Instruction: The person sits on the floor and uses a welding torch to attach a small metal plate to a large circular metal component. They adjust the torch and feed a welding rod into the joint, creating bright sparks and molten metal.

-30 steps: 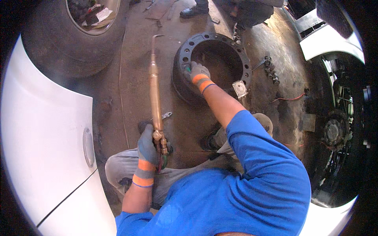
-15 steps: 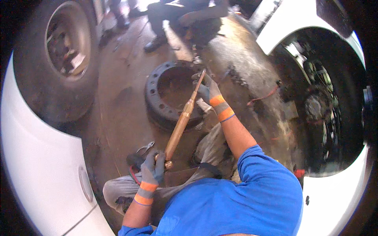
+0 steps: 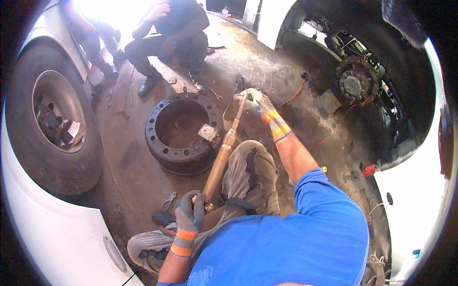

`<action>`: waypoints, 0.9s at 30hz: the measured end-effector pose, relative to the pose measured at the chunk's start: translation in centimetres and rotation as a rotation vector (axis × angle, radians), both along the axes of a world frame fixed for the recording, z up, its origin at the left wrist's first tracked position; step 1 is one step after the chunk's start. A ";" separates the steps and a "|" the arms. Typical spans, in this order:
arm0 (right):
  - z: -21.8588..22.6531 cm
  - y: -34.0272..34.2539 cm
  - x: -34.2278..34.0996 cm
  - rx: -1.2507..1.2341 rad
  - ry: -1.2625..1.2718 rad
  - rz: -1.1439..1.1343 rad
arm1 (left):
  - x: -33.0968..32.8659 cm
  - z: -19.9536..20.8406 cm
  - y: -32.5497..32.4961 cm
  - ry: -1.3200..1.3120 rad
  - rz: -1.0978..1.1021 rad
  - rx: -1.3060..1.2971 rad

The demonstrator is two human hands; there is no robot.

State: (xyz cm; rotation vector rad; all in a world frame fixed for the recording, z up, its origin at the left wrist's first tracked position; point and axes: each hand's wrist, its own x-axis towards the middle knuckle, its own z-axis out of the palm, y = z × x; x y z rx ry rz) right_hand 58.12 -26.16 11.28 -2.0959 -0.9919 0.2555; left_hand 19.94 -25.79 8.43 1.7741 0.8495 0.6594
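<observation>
A long brass-coloured tool (image 3: 219, 167) lies aslant across my lap: a thick cylinder that narrows to a thin rod at its far end. My left hand (image 3: 189, 213), in a grey glove with an orange cuff, is closed at the thick near end, beside a round brass knob. My right hand (image 3: 257, 102), gloved the same way, has its fingers closed round the thin far tip, where a bit of green shows. Left of the tool, a dark brake drum (image 3: 157, 153) with a ring of holes lies on the floor. A square pale metal piece (image 3: 208, 132) rests on its rim.
A large wheel (image 3: 57, 114) stands at left above a white body panel (image 3: 52, 214). At right is an exposed wheel hub (image 3: 353, 86) in a white wheel arch. A person (image 3: 171, 38) crouches beyond the drum. Pliers (image 3: 169, 200) and a wrench (image 3: 215, 93) lie on the floor.
The view has shifted, so the drum sits further left and the hub shows more fully. Both my hands keep their hold on the brass tool.
</observation>
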 end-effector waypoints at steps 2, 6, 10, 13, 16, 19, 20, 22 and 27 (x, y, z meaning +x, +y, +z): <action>-0.8 -0.5 -0.1 0.087 -0.001 0.071 | -0.2 0.3 -0.3 0.004 0.052 -0.057; -0.5 -1.8 -0.4 0.118 0.247 0.217 | -0.9 0.1 -0.1 0.013 0.084 -0.119; -4.7 -4.1 1.2 0.293 0.461 0.151 | -0.3 -0.4 -0.5 0.046 -0.052 0.151; -4.1 -5.6 1.5 0.302 0.971 0.024 | 0.3 0.2 -1.2 0.032 -0.107 0.013; 0.4 -10.1 -1.9 0.106 0.548 -0.162 | 1.6 1.6 -1.0 0.110 -0.226 -0.070; -2.1 -17.6 -0.5 0.518 1.179 -0.249 | 3.0 -0.2 -0.6 0.185 -0.418 -0.152; -0.7 -18.4 -2.3 0.045 0.415 -0.371 | 3.4 -0.3 -0.1 0.140 -0.514 0.008; 1.3 -20.2 -3.4 -0.348 -0.053 -0.579 | 4.8 -0.2 -0.1 0.000 -0.703 0.323; 1.1 -27.3 -3.4 -0.479 -0.013 -0.832 | 7.5 -2.4 -1.5 -0.036 -0.858 0.160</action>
